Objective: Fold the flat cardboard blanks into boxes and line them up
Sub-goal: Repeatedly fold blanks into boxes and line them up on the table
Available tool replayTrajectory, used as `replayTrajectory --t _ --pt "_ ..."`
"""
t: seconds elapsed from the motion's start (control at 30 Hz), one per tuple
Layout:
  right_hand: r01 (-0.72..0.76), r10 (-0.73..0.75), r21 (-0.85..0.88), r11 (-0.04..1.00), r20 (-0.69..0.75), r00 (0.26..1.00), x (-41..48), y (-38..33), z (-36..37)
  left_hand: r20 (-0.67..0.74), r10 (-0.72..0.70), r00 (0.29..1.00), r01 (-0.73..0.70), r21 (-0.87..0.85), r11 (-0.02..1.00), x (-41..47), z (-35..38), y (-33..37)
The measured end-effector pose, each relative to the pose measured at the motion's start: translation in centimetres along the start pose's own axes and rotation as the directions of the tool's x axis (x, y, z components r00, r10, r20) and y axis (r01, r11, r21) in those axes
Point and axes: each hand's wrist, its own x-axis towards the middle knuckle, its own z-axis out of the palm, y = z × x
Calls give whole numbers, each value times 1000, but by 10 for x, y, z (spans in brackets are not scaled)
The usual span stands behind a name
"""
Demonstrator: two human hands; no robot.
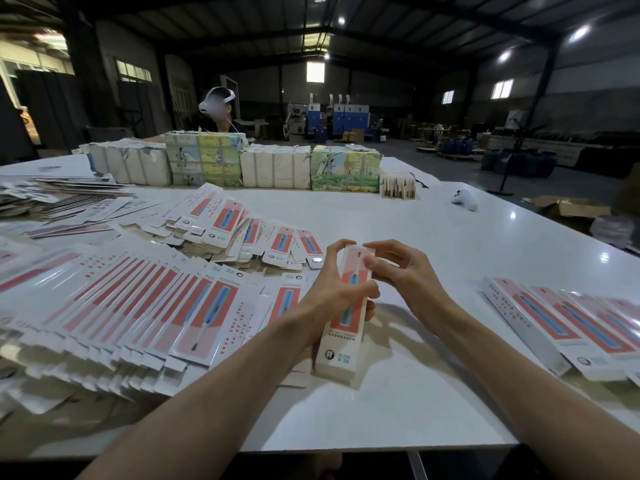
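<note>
Head camera shows a long, narrow, glossy white-and-red cardboard box (344, 327) at centre, over the smooth white table (450, 237). I cannot tell whether its near end touches down. My left hand (332, 289) wraps its middle, fingers curled round it. My right hand (405, 268) pinches its far end, thumb on the printed face, hiding the flap. Flat glossy blanks (138, 306) fan out at 9 o'clock. Folded boxes (554, 327) lie side by side at 3 o'clock, cut off by the frame.
</note>
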Motion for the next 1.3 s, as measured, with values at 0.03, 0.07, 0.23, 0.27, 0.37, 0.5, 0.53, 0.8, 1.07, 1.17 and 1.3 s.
replayTrajectory --t 0.03,0.07,0.23,0.27,0.37,0.5,0.53,0.8,1.07,1.17,1.3 --pt "3 -3 0 1000 -2 1000 0 0 -2 3 1 1000 -1 8 1000 -1 0 0" --pt "4 -4 -6 1000 -4 1000 1 0 -3 4 3 1000 -3 15 1000 -1 0 0" --pt "12 -12 -75 997 1 1000 0 3 2 -24 -37 999 35 -65 997 2 1 -2" --pt "24 -26 -127 992 -12 1000 0 3 4 -31 -63 998 59 -113 992 3 2 -3" --pt "66 -89 -345 936 -51 995 1 3 5 -53 -133 990 115 -259 959 5 -1 -5" --pt "160 -181 -514 843 9 983 -2 6 6 -47 -140 989 99 -490 866 4 -7 -6" --pt "179 -191 -541 822 35 981 -4 6 7 -55 -115 992 69 -530 845 3 -7 -7" --pt "268 -152 -736 622 222 963 -12 6 18 -39 -33 999 -3 -688 726 7 -5 -7" --pt "230 -196 -869 438 158 968 -21 -14 0 -48 -21 999 1 -376 927 -1 5 -2" --pt "60 -77 -926 374 34 996 -35 -20 -27 -9 -66 998 63 -197 978 -1 6 -1" --pt "-116 45 -993 29 -114 992 -60 -22 -71 64 -21 998 27 -96 995 5 7 -5"
